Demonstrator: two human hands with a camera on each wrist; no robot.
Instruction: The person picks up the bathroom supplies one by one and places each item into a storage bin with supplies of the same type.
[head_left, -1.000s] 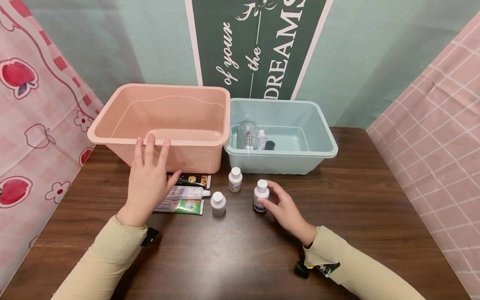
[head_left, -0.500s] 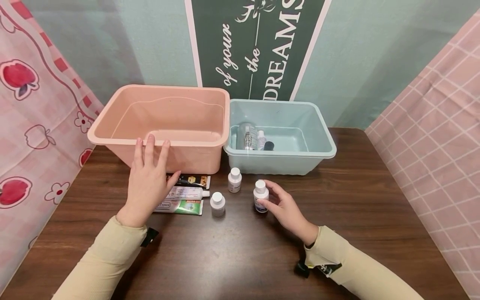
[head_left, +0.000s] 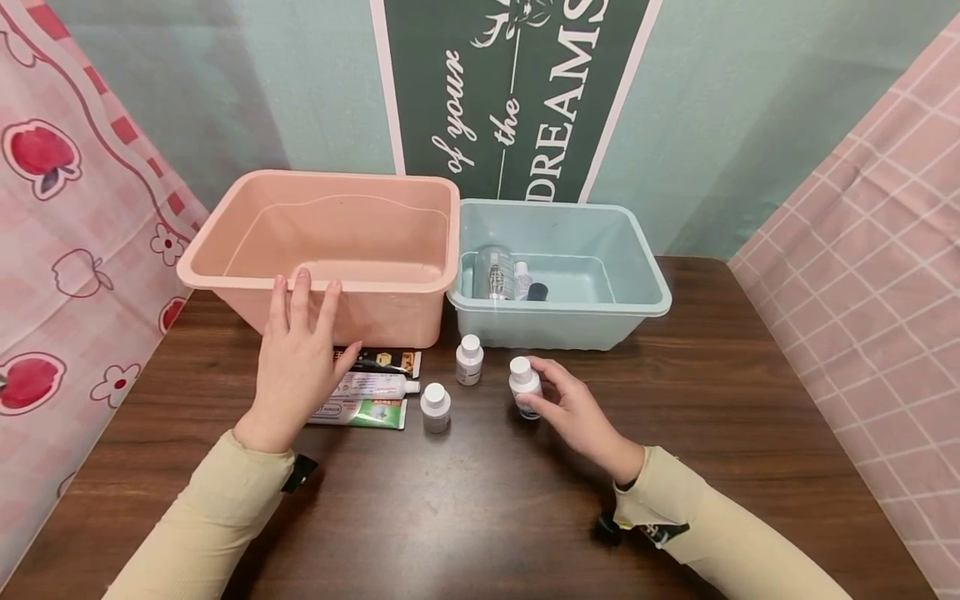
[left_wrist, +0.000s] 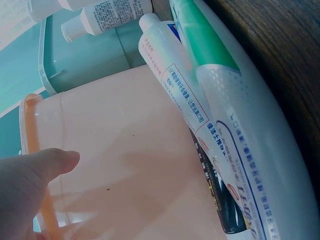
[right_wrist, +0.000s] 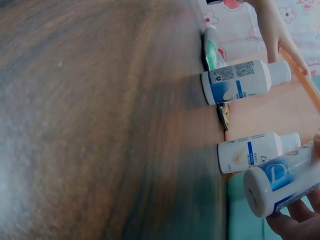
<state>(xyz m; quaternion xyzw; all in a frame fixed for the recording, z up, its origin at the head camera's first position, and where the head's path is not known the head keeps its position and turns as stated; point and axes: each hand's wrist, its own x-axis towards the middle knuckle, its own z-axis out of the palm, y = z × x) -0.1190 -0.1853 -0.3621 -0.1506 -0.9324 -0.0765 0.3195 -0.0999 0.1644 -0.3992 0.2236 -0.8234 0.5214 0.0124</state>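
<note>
My right hand [head_left: 579, 417] grips a small white capped bottle [head_left: 523, 382] between thumb and fingers. The bottle leans; in the right wrist view the base of this bottle [right_wrist: 257, 192] faces the camera, off the wooden table. Straight and spread, the fingers of my left hand [head_left: 291, 371] rest on the front rim of the pink bin [head_left: 390, 317]. Its thumb [left_wrist: 57, 162] lies near the bin wall in the left wrist view. Two similar white bottles, a rear one [head_left: 469, 362] and a nearer one [head_left: 436, 408], stand upright between the hands.
Several toothpaste tubes, including a green-ended one [head_left: 378, 413] and a black one [head_left: 397, 362], lie before the pink bin, partly under my left hand. Beside it, a light blue bin [head_left: 570, 329] holds a clear bottle [head_left: 492, 271] and smaller containers. Patterned cloths hang around the table [head_left: 450, 525].
The bottle in my right hand has gone from upright to tilted and risen slightly, with the hand shifting a little right. My left hand, the bins and the other bottles stay put.
</note>
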